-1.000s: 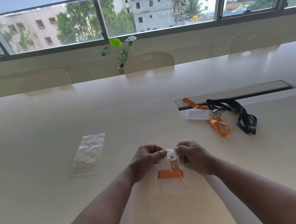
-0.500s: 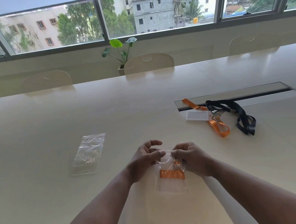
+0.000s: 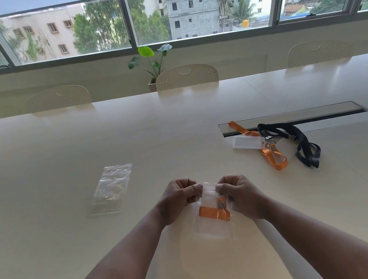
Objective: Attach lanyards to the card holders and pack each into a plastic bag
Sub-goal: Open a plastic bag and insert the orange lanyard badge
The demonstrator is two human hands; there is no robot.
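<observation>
Hands (image 3: 210, 197) pinch the plastic bag (image 3: 214, 220) by its mouth, left and right fingers curled; we see it hanging toward 6 o'clock above the desk (image 3: 176, 128), orange lanyard (image 3: 213, 212) inside.

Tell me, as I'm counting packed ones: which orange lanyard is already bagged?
The folded orange lanyard in the bag both hands hold; the other lies loose.

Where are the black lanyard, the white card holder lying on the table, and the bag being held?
black lanyard (image 3: 307, 147), head view, on its looped strap.
white card holder (image 3: 246, 141), head view, middle of its face.
plastic bag (image 3: 211, 227), head view, clear lower part below the orange strap.
</observation>
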